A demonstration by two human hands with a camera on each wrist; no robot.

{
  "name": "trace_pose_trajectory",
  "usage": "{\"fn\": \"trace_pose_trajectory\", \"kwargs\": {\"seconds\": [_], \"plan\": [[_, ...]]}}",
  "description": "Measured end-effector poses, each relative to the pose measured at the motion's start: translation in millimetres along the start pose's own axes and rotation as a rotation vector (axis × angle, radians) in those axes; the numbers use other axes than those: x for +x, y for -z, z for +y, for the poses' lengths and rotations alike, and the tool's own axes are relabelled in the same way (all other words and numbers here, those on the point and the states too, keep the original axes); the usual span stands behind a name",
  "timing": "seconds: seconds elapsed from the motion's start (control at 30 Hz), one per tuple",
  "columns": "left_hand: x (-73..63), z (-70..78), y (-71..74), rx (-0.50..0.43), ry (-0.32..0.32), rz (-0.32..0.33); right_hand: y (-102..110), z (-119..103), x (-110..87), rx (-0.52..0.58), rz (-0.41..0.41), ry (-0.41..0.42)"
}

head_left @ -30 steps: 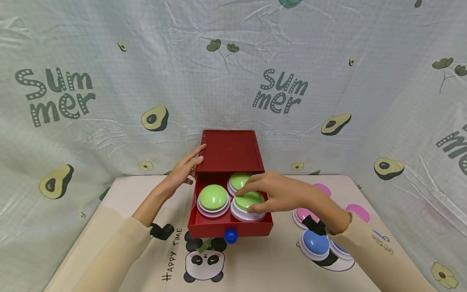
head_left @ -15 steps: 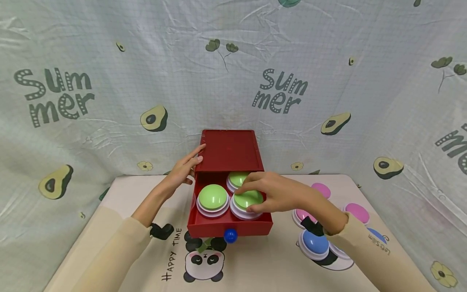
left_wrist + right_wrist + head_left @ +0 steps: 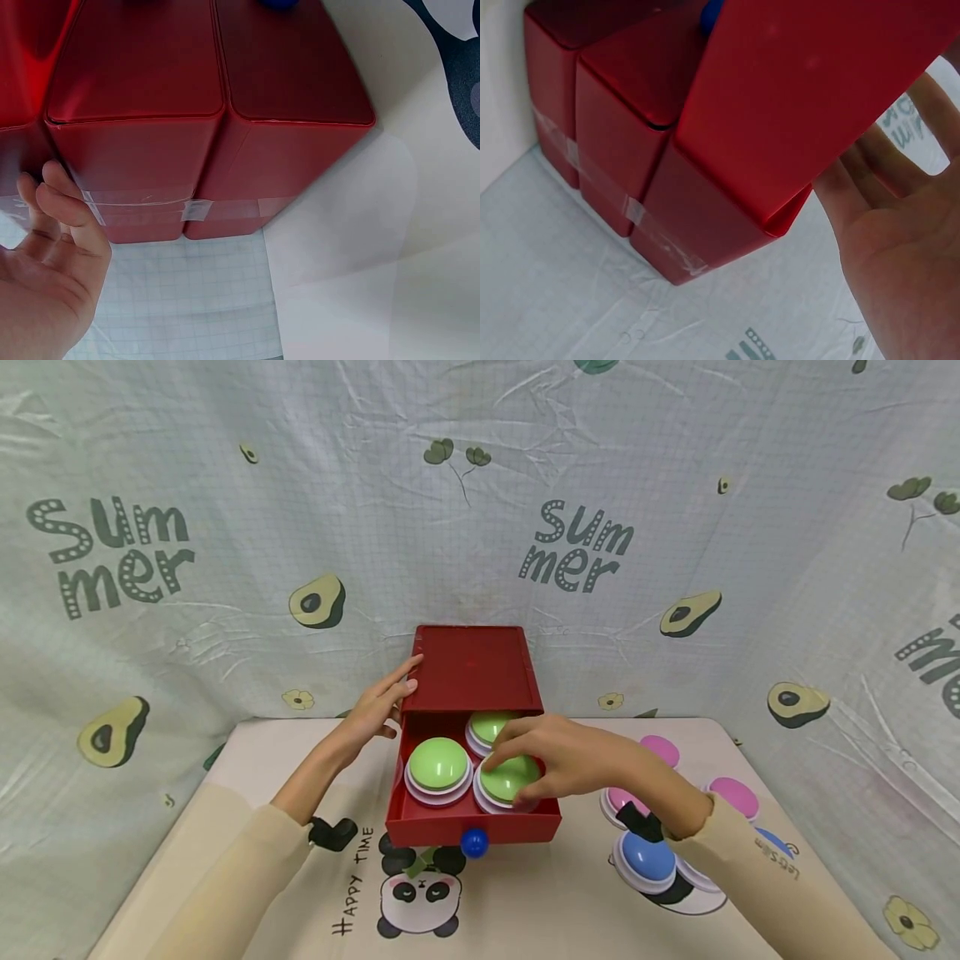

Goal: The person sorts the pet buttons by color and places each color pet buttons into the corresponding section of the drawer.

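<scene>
Fingers [image 3: 516, 746] of the right hand [image 3: 573, 756]: bent and spread over the front-right green button [image 3: 510, 777], mid-frame; I can't tell whether they grip it.
Left hand [image 3: 372, 713]: fingers loosely extended, against the left side of the red box [image 3: 472, 668].
Drawer [image 3: 423, 833]: standing open, that button and two more green buttons [image 3: 438, 763] inside.
Lower right: blue buttons [image 3: 648, 857] and pink buttons [image 3: 733, 797] on the table [image 3: 570, 902].

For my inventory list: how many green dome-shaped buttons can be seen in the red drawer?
3: one glossy green dome-shaped button at front left of the red drawer, another front right, held by the right hand, a third behind, partly covered. More may be hidden deeper.
</scene>
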State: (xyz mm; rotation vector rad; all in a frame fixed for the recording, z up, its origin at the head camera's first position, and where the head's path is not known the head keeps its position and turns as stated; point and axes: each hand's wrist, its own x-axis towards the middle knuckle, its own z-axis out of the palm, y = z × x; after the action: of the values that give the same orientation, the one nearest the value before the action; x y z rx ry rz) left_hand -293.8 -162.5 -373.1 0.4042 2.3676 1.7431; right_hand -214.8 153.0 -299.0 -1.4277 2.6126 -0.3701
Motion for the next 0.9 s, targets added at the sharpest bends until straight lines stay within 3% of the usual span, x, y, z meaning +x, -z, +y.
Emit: {"fn": "trace_pose_trajectory", "kwargs": {"seconds": [0.4,0.9], "plan": [[1.1,-1.2,0.7,0.012,-0.004,-0.001,-4.0,0.1,2.7,0.020,-0.058,-0.002],[-1.5,-2.5,0.8,0.008,-0.012,0.005,-6.6,-5.9,-1.5,0.004,-0.009,0.012]]}}
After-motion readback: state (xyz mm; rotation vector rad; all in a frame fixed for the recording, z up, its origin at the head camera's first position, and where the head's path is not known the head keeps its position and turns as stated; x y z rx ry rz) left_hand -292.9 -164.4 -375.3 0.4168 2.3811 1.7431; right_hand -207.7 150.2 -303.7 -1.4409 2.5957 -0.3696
